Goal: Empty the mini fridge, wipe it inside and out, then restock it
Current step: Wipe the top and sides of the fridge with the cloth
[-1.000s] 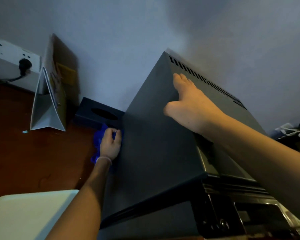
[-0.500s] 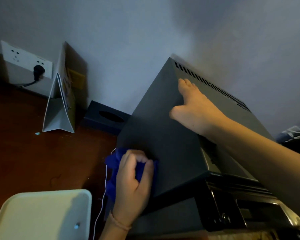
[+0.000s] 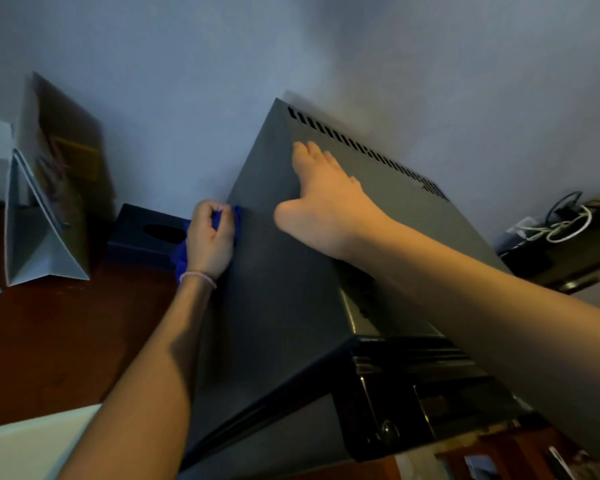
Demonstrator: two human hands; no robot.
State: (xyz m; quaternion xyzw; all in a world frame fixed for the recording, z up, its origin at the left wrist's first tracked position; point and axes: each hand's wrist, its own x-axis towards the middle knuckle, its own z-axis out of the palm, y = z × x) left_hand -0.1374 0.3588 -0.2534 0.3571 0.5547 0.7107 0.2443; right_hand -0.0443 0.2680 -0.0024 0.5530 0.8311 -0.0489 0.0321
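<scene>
Dark grey metal mini fridge [image 3: 284,271] stands on the reddish-brown wooden surface [image 3: 49,334], back against the wall. Your left hand [image 3: 208,237] grips a bunched blue cloth [image 3: 182,258] against its left side, far back. Your right hand [image 3: 326,199] lies flat, fingers straight, on top.

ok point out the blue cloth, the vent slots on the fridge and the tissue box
blue cleaning cloth [image 3: 180,259]: head view, on the bunched part below the left hand
row of vent slots on the dark grey mini fridge [image 3: 357,146]: head view, mid-row
dark blue tissue box [image 3: 136,223]: head view, on its top face left of the opening
</scene>
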